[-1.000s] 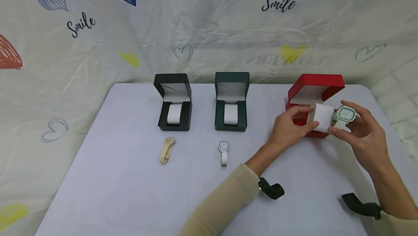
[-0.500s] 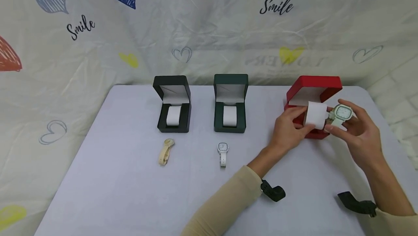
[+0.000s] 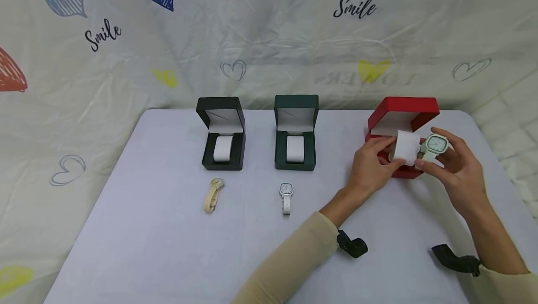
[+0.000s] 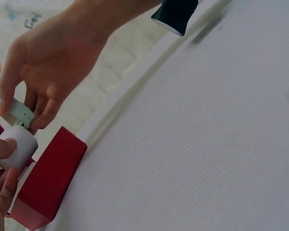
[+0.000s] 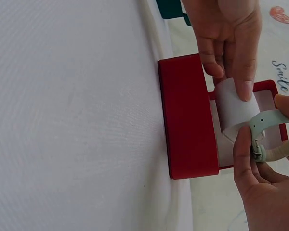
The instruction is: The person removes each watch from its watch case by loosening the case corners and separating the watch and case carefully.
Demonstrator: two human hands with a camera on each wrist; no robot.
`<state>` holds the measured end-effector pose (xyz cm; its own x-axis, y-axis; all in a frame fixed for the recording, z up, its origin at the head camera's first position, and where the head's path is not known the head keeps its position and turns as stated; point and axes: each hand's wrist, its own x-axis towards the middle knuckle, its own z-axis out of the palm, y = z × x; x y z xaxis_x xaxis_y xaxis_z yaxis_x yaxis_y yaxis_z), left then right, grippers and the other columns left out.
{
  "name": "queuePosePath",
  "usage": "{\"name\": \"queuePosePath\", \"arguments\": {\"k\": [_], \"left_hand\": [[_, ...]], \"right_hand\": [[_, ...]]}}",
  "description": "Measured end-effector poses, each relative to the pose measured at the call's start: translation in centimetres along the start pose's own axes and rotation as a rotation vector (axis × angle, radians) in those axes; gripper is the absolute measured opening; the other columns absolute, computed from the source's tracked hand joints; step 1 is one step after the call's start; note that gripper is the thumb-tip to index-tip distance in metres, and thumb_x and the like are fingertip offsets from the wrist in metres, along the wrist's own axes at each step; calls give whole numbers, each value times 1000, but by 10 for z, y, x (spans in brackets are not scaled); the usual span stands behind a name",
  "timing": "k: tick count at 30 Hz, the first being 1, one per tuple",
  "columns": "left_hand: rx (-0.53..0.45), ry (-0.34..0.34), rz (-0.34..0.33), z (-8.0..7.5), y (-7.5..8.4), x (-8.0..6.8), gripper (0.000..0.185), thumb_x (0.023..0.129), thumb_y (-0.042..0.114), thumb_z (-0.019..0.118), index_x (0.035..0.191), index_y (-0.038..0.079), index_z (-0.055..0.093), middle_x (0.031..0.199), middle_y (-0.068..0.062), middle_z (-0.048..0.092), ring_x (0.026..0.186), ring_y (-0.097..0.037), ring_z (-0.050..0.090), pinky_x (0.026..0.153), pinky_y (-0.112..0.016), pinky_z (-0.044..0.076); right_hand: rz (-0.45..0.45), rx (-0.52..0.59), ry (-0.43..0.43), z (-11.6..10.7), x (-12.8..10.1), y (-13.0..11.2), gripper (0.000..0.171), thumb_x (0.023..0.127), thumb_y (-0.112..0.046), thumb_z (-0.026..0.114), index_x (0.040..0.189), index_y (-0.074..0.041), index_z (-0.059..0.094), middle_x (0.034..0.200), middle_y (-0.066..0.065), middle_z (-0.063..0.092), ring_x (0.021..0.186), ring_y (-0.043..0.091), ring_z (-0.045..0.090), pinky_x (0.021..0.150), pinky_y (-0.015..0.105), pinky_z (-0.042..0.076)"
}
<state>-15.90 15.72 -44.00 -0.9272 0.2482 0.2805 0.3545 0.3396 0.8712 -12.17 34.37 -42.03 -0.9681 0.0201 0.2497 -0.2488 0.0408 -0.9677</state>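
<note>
In the head view my left hand pinches a white watch cushion between thumb and fingers, just above the open red watch box. My right hand holds a pale green watch by its strap, its square face turned up. The right wrist view has the buckled strap looped at one end of the cushion, overlapping its edge; how far it goes over cannot be told. Below the cushion, the red box has its base partly hidden by the hands.
A black watch box and a green watch box stand open, each with a white cushion inside. In front of them lie a gold-coloured watch and a white watch. All are on a white table against a printed sheet.
My right hand and the pale green watch have shifted left, closer to the cushion. The cushion has tilted slightly in my left hand, which has barely moved. The other watches and boxes stay put.
</note>
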Motion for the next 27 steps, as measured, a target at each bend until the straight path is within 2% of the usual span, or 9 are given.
{"name": "queuePosePath", "arguments": {"k": [7,14,17,24,27], "left_hand": [[57,-4,-16,3,1,2,57,90,19,83,143,14,63,132,0,67,98,2,66,76,3,46],[169,-11,-61,6,2,0,59,89,27,84,143,20,63,131,6,69,101,7,65,78,3,44],[184,-12,-56,6,2,0,59,89,27,84,144,19,63,131,6,69,100,7,66,79,3,45],[198,-11,-42,6,3,0,59,90,26,83,144,18,61,129,4,69,94,8,65,77,3,45],[200,-6,-42,6,3,1,61,90,25,84,145,17,60,128,4,69,91,8,65,76,2,45]], "right_hand": [[50,-151,27,-3,2,2,76,90,15,67,156,-16,46,128,-16,70,108,-4,67,82,4,53],[96,-165,25,-5,2,6,75,92,12,68,157,-19,46,124,-19,71,108,-7,67,82,3,52],[100,-184,21,-5,3,7,74,92,10,68,157,-20,46,123,-20,71,108,-8,67,81,3,52],[95,-315,33,-3,9,9,73,94,6,69,157,-21,45,119,-26,69,107,-12,66,81,2,51],[80,-299,37,-3,11,10,72,93,9,69,157,-17,46,117,-24,70,106,-12,67,80,2,52]]}}
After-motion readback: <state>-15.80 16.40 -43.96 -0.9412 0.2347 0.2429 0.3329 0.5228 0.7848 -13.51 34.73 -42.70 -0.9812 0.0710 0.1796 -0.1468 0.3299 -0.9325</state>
